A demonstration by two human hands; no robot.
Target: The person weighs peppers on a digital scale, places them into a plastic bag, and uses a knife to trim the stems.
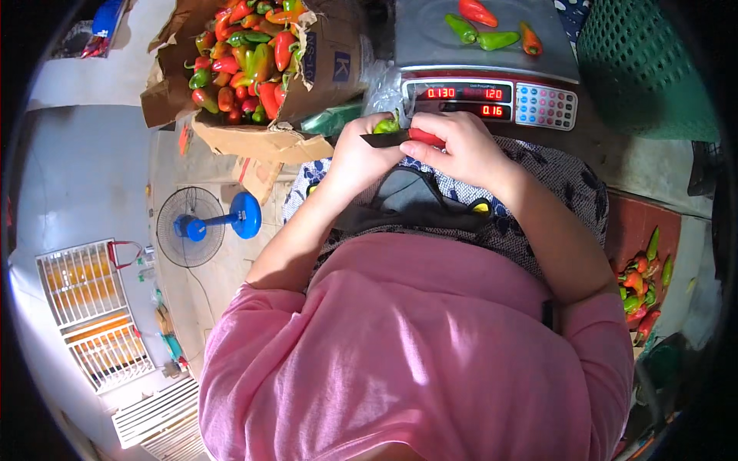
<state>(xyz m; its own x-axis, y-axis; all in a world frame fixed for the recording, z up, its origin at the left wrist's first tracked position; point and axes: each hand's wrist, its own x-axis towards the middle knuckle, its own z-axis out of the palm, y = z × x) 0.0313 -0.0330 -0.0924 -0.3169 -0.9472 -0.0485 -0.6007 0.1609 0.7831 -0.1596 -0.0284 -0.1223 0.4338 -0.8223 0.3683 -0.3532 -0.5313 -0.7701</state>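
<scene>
A green pepper (387,125) is in my left hand (360,152), its stem pointing up past my fingers. My right hand (459,148) grips the red handle of a knife (384,140). The knife's dark blade points left, across the front of the pepper. Both hands are close together above my lap, just in front of the weighing scale (492,77). On the scale's metal pan lie several peppers, among them a red pepper (478,12), a green pepper (498,40) and an orange one (530,38).
An open cardboard box (327,69) full of red and green peppers stands at the far left. A green perforated basket (653,77) is at the far right. More peppers (639,284) lie on the right. A blue fan (192,227) stands at the left.
</scene>
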